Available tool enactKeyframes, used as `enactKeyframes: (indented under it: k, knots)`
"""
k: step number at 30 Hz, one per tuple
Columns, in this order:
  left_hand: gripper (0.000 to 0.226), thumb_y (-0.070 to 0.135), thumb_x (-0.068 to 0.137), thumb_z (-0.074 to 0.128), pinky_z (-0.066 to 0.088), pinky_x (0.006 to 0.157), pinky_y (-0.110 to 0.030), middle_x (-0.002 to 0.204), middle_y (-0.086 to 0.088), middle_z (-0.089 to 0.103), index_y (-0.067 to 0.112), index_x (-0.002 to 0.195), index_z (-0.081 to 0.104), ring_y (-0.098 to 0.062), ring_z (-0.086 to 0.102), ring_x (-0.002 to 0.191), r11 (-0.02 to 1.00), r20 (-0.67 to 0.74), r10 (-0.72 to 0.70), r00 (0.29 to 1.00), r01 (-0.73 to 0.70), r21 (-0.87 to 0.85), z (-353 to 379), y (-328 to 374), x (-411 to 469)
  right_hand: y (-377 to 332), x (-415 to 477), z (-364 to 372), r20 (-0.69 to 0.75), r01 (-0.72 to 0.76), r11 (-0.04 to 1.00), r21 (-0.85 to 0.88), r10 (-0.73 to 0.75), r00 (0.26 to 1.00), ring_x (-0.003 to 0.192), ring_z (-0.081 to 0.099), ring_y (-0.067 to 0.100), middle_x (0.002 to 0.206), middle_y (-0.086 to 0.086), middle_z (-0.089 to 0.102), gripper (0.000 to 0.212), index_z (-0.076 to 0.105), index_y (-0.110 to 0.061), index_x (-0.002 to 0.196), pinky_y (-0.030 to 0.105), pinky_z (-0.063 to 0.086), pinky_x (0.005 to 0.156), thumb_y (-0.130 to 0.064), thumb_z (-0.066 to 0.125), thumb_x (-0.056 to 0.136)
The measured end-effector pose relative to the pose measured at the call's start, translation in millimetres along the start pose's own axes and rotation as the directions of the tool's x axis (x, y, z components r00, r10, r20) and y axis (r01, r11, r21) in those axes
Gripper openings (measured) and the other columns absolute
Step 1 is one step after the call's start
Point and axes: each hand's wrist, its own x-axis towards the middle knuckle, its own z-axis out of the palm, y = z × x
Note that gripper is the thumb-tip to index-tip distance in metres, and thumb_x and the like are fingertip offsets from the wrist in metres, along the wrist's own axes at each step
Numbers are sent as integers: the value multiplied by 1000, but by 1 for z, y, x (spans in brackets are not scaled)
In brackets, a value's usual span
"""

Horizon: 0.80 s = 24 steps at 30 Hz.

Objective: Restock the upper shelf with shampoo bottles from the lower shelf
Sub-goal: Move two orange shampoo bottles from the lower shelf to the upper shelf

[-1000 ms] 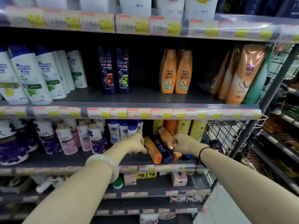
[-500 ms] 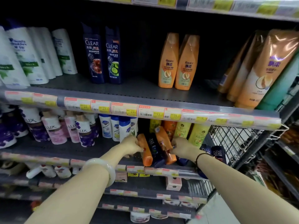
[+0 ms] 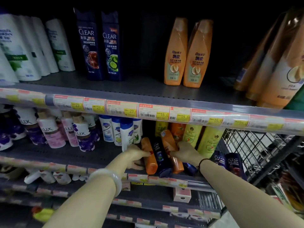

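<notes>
Three shampoo bottles lie side by side on the lower shelf [image 3: 82,157], caps toward me: an orange bottle [image 3: 148,159], a dark blue CLEAR bottle [image 3: 160,157] and a second orange bottle [image 3: 172,153]. My left hand [image 3: 135,156] presses against the left orange bottle. My right hand [image 3: 185,152] closes on the right orange bottle. Together the hands clamp the bundle from both sides. On the upper shelf [image 3: 139,87] stand two dark blue CLEAR bottles [image 3: 98,46] and two orange bottles [image 3: 186,55], with a bare gap between the two pairs.
White bottles [image 3: 29,46] fill the upper shelf's left end, and large orange bottles [image 3: 273,66] its right. LUX bottles [image 3: 54,132], blue-capped white bottles [image 3: 120,130] and yellow bottles [image 3: 202,139] crowd the lower shelf. More CLEAR bottles [image 3: 227,162] stand beside a wire basket [image 3: 256,148].
The view has moved closer and tilted down. Both hands stayed on the lying bundle of bottles, which has shifted only slightly on the lower shelf.
</notes>
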Motion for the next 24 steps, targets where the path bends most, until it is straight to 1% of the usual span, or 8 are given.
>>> enactKeyframes:
  k: [3, 5, 9, 12, 14, 16, 20, 24]
  knots:
    - [68, 18, 77, 76, 55, 83, -41, 135, -20, 52, 6, 135, 43, -33, 53, 122, 998, 10, -31, 999, 31, -55, -2, -4, 5, 1, 2, 3, 0, -3, 1000, 21, 3, 1000, 86, 57, 25, 91, 8, 57, 19, 54, -10, 90, 28, 43, 70, -26, 62, 83]
    - [67, 19, 76, 77, 56, 77, -36, 132, -17, 55, 7, 133, 44, -30, 54, 120, 996, 1, -20, 1000, 20, -92, -1, -7, 7, 4, 4, 7, -13, -6, 999, 44, 7, 1000, 91, 61, 28, 90, 8, 57, 19, 52, -11, 88, 28, 43, 70, -27, 62, 82]
    - [63, 16, 84, 69, 50, 95, -41, 138, -15, 53, 15, 140, 39, -32, 52, 123, 992, 19, 33, 999, -30, -122, 4, -10, 6, 7, 2, 11, -67, -18, 999, 48, 21, 998, 92, 62, 30, 90, 7, 58, 22, 52, -12, 89, 27, 42, 68, -32, 60, 83]
    - [74, 15, 86, 67, 50, 87, -43, 143, -14, 47, 26, 148, 27, -34, 52, 123, 989, -1, 84, 996, -83, -126, 8, -10, 4, 7, -2, 13, -113, -41, 999, 29, 44, 993, 87, 58, 26, 93, 7, 59, 28, 57, -10, 99, 28, 43, 68, -34, 57, 85]
    - [77, 13, 86, 66, 51, 84, -45, 144, -13, 46, 28, 149, 25, -34, 53, 122, 983, -21, 104, 994, -106, -149, 10, -10, 3, 6, -3, 15, -140, -47, 998, 39, 52, 989, 93, 60, 29, 100, 11, 63, 34, 59, -8, 106, 29, 43, 70, -35, 57, 85]
    - [78, 9, 86, 66, 51, 83, -48, 145, -13, 44, 27, 149, 23, -35, 52, 123, 976, -35, 117, 993, -122, -179, 13, -11, 3, 6, -4, 16, -153, -43, 996, 74, 54, 987, 98, 62, 32, 107, 14, 65, 36, 60, -6, 108, 30, 43, 70, -33, 58, 85]
    - [88, 6, 81, 70, 48, 96, -50, 147, -15, 41, 14, 151, 17, -34, 48, 128, 968, -58, 141, 988, -150, -202, 17, -12, 5, 5, -5, 17, -145, -46, 986, 159, 70, 987, 96, 61, 31, 110, 16, 65, 35, 58, -5, 111, 29, 44, 72, -29, 58, 86]
    - [73, 4, 79, 72, 48, 97, -51, 135, -17, 53, 5, 142, 36, -33, 54, 120, 971, -69, 148, 987, -158, -179, 19, -10, 4, 3, -11, 13, -129, -26, 974, 226, 57, 990, 100, 56, 28, 111, 14, 61, 33, 54, 0, 117, 25, 36, 76, -18, 55, 90]
